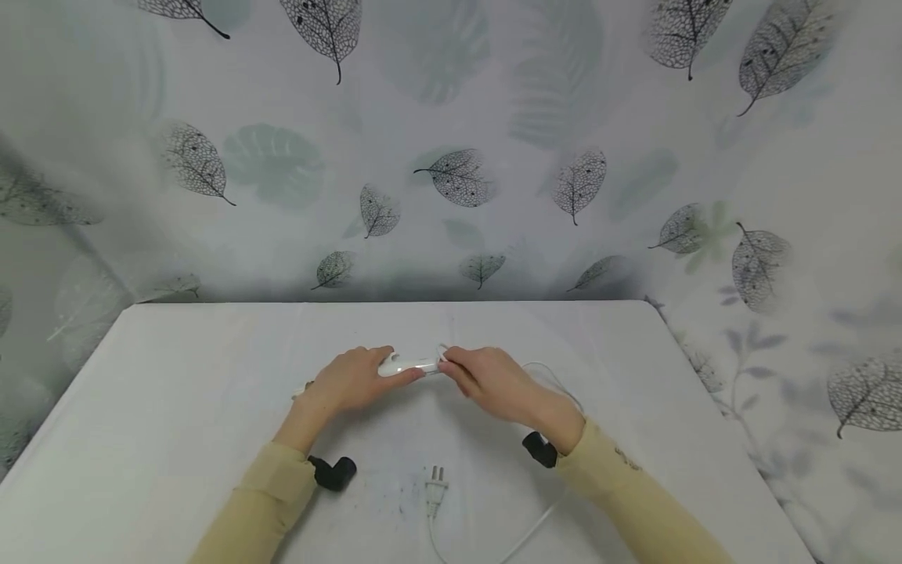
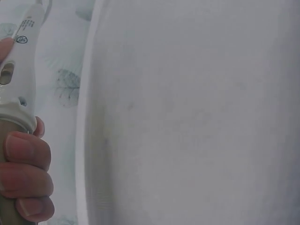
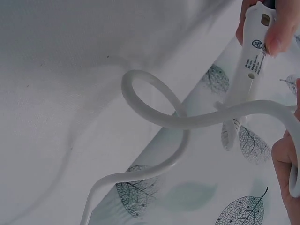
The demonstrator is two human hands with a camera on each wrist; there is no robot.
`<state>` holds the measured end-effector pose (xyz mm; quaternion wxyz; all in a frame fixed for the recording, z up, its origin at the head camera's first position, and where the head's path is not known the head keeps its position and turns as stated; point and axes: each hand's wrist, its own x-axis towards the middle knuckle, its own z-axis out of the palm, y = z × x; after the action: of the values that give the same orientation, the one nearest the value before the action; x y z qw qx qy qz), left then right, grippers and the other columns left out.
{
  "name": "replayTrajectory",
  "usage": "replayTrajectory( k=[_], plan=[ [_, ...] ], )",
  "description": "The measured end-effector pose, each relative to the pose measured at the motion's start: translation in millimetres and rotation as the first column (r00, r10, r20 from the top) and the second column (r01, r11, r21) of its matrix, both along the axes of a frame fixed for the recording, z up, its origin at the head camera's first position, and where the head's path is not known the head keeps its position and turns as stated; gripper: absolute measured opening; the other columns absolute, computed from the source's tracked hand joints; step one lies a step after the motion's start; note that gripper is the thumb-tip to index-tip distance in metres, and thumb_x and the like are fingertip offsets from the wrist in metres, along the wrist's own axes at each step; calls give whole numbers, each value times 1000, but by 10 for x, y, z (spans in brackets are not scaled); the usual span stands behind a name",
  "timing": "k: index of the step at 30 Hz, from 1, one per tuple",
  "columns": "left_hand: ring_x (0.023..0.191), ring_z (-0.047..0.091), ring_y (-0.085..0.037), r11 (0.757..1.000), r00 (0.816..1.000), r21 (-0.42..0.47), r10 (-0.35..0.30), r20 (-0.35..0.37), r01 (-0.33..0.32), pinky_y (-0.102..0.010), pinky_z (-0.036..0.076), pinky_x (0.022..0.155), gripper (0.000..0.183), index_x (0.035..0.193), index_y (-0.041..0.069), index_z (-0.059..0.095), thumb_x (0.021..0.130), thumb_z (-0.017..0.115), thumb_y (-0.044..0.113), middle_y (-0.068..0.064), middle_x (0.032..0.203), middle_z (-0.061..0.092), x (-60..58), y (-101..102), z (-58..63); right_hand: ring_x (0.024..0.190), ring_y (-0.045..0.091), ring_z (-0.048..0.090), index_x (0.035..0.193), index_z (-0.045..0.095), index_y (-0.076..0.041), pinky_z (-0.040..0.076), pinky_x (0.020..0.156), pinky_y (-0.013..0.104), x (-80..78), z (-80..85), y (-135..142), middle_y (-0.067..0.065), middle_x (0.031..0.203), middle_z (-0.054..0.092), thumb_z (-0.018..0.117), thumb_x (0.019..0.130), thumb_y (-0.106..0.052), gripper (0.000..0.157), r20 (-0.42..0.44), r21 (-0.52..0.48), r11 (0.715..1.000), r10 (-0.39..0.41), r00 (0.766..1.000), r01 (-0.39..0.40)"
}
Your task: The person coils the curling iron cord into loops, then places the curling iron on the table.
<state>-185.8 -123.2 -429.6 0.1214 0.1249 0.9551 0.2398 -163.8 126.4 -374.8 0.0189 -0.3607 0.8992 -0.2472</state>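
Note:
A white corded curling iron with a beige-brown barrel is held above the table between both hands. My left hand grips it, with fingers curled round the barrel and the thumb on the white handle. A small sliding switch and dark print show on the handle in the left wrist view. My right hand pinches the white power cord close to the handle's cord end. In the right wrist view the cord hangs in a loose loop, and the right fingers show at the right edge.
The two-pin plug lies on the white table near the front, its cord running off to the right. A leaf-patterned wall covering stands behind the table's far edge. Black camera mounts sit at both wrists.

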Motion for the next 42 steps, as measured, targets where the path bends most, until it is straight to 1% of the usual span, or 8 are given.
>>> replayTrajectory(
  k=[3,5,8,11,15,22,33,42],
  plan=[
    [71,53,-17,1000,1000,-5,7,5,-7,-31,39,61,87,124,14,61,80,45,88,-2,78,58,-16,-9,32,54,4,37,90,56,-12,36,57,21,28,-15,-1,-9,62,42,55,104,-23,18,-70,13,1000,23,997,-22],
    [72,53,-17,1000,1000,-2,15,2,-15,-31,39,61,89,127,14,61,80,46,88,-1,80,59,-14,-11,47,57,6,43,94,60,-11,39,60,21,62,-25,-8,-7,65,50,56,103,-21,15,-116,19,999,43,992,-41],
    [68,51,-16,1000,1000,8,24,-9,-24,-31,37,59,83,118,16,63,79,47,88,-1,77,56,-5,-17,66,65,8,53,103,63,-10,45,66,23,111,-51,-16,-3,78,65,57,102,-16,10,-162,22,998,64,985,-61],
    [63,46,-15,999,999,5,35,-22,-35,-31,34,56,74,101,19,60,79,47,88,1,71,48,4,-24,83,65,7,53,107,64,-9,46,68,22,148,-89,-16,-5,78,65,57,102,-12,9,-151,35,997,73,986,-69],
    [59,40,-13,999,999,9,36,-35,-36,-30,30,53,70,88,19,54,78,47,88,3,67,39,10,-36,89,62,4,46,103,62,-11,44,67,21,186,-155,-8,-10,68,52,57,101,-11,5,-129,63,996,72,989,-64],
    [60,41,-14,999,998,9,51,-39,-51,-31,31,53,72,91,20,56,77,47,89,3,67,39,4,-77,72,65,3,49,98,63,-12,45,66,21,255,-262,24,-11,72,54,59,101,-14,5,-125,52,998,52,991,-46],
    [58,39,-14,999,997,7,47,-66,-47,-31,31,53,74,84,19,51,75,45,92,3,66,35,-18,-139,38,64,3,45,97,67,-9,42,64,20,285,-415,144,-9,69,51,57,100,-5,10,-35,-14,999,36,999,-36],
    [56,38,-14,998,996,33,47,-77,-44,-31,32,52,72,83,19,51,75,47,91,4,65,36,-21,-149,63,66,3,44,103,69,-9,42,70,22,221,-572,267,-8,66,49,53,100,1,19,136,-32,999,-17,991,22]
  ],
)
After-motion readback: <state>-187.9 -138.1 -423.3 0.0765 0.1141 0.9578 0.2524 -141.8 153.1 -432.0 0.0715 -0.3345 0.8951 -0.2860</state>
